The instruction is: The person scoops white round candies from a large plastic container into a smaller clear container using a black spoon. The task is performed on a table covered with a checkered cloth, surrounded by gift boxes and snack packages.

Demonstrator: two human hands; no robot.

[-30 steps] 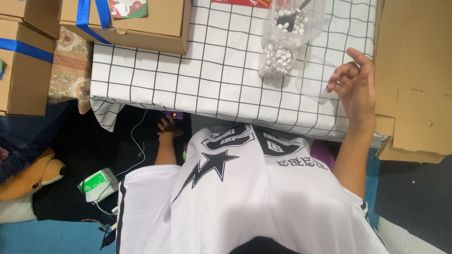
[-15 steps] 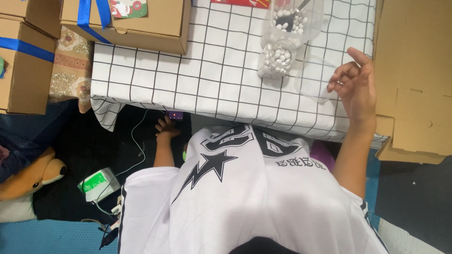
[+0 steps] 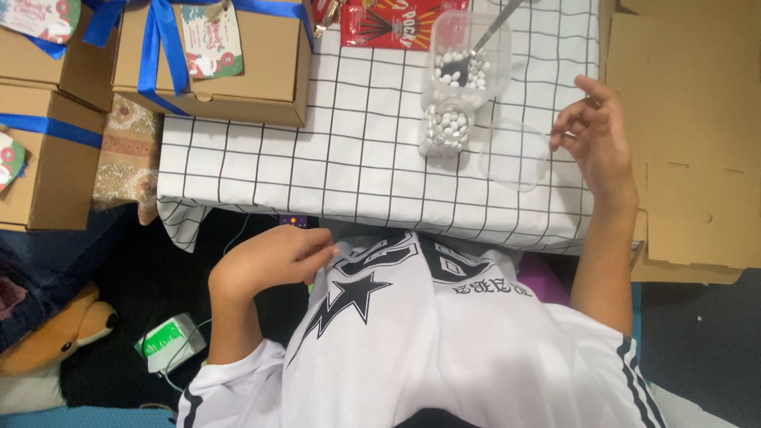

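My right hand (image 3: 596,141) hovers over the right edge of the checked tablecloth (image 3: 357,166). Its fingers are loosely curled and apart, their tips beside the rim of a clear plastic lid (image 3: 514,154); I see nothing held in it. Left of the lid stands a small clear jar (image 3: 448,127) full of white beads. Behind the jar is a clear tub (image 3: 469,55) holding more white beads and a metal spoon. My left hand (image 3: 273,257) is below the table's front edge, its fingers bunched against the front of my white shirt (image 3: 444,341).
Brown cardboard boxes with blue ribbons (image 3: 210,63) stand at the back left, and another (image 3: 32,158) sits further left. A red snack box (image 3: 388,24) lies at the back. Flat cardboard (image 3: 682,143) is on the right. A plush toy (image 3: 47,349) and a green-white device (image 3: 170,342) lie on the floor.
My left hand has come up from down near the floor to my chest. My right hand stays by the clear lid. The view now sits closer over the table.
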